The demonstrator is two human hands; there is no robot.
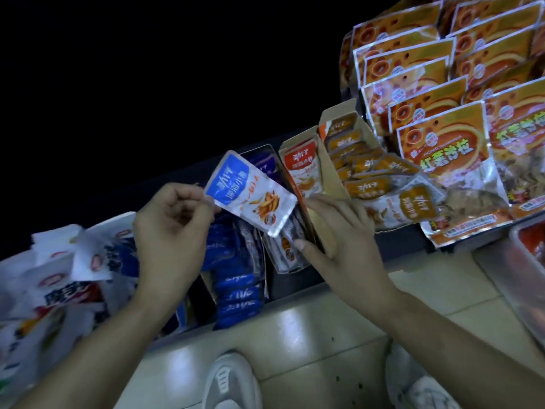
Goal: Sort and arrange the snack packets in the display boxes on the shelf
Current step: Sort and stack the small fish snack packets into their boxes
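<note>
Shelf (295, 283) dim: left hand (174, 219) pinches blue packet (250, 193) (held raised); right hand (339, 231) rests spread-fingered against red-packet display box (298, 140).

L grip (174, 222) thumb & curled fingers pinching blue packet (250, 196), R grip (345, 231) palm down, fingers straight & spread

Two hands are shown, the left hand (174, 222) and the right hand (339, 231). One blue packet (250, 193) is held up. Two open cardboard boxes (327, 175), two white shoes (230, 379) and over ten large orange bags (442, 143), overlapped, are counted.
</note>
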